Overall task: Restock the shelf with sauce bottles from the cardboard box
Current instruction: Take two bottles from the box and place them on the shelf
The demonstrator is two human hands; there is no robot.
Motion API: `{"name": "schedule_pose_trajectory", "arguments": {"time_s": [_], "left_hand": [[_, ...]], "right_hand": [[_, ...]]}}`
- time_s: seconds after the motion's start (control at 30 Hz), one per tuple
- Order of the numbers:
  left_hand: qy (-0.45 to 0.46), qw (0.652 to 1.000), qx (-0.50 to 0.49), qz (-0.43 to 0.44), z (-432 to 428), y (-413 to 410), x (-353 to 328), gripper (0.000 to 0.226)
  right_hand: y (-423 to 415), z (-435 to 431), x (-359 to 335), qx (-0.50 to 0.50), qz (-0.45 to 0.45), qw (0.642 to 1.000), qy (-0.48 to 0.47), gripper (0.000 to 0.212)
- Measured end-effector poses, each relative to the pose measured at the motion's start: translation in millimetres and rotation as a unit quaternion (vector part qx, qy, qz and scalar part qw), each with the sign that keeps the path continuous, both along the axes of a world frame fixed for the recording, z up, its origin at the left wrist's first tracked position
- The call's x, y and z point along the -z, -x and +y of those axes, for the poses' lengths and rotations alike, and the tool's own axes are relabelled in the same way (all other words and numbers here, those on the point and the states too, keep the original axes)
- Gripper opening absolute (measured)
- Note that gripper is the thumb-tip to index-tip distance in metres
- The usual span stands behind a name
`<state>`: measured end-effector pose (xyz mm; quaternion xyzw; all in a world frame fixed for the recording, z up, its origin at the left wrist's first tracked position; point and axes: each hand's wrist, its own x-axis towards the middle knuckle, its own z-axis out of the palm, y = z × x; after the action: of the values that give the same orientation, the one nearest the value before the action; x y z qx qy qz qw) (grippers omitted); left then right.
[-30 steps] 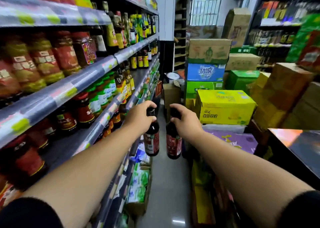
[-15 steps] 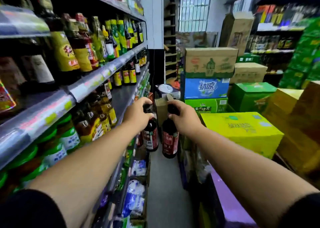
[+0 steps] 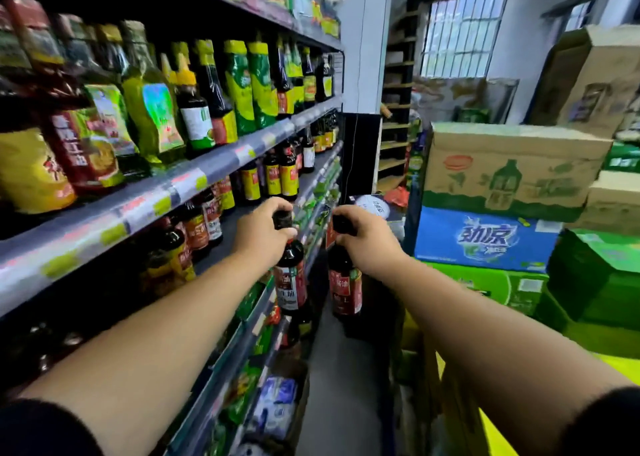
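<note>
Each of my hands carries a dark sauce bottle with a red label and black cap, gripped at the neck and hanging upright. My left hand [image 3: 260,231] holds the left bottle [image 3: 290,279] just off the front edge of the middle shelf [image 3: 242,216]. My right hand [image 3: 369,239] holds the right bottle [image 3: 344,287] over the aisle floor, a little right of the other. Similar dark bottles with yellow labels [image 3: 280,175] stand on that shelf beyond my left hand. The cardboard source box is not identifiable here.
Shelving full of bottles and pouches runs along the left, with a price rail [image 3: 145,199] above the middle shelf. Stacked cartons fill the right: a brown one [image 3: 512,168], a blue one [image 3: 485,239], green ones [image 3: 595,282]. A narrow grey floor strip [image 3: 343,386] lies between.
I have walked further down the aisle, so the shelves and cartons have come closer. Both hands keep their bottles and have risen slightly towards the middle shelf.
</note>
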<state>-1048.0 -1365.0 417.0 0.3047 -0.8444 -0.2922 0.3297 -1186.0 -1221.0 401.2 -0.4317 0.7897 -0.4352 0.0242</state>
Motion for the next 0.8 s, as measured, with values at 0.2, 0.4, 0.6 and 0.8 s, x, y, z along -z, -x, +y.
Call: {"name": "schedule_pose_trajectory", "arguments": {"time_s": [0.2, 0.4, 0.6, 0.8], "left_hand": [[0.051, 0.997, -0.062, 0.019, -58.5, 53.5, -10.5, 0.035], [0.11, 0.99, -0.092, 0.014, -119.3, 107.0, -7.4, 0.034], [0.175, 0.98, -0.093, -0.002, -164.7, 140.0, 8.3, 0.033], [0.206, 0.967, -0.15, 0.006, -213.2, 176.0, 23.2, 0.035]], "right_hand": [[73.3, -85.5, -5.2, -0.052, 0.024, 0.998, 0.006, 0.047], [124.4, -171.5, -2.9, -0.099, -0.034, 0.992, 0.077, 0.046], [163.0, -230.6, 4.0, -0.132, -0.075, 0.981, 0.119, 0.045], [210.9, -298.7, 20.2, -0.219, -0.1, 0.961, 0.139, 0.049]]}}
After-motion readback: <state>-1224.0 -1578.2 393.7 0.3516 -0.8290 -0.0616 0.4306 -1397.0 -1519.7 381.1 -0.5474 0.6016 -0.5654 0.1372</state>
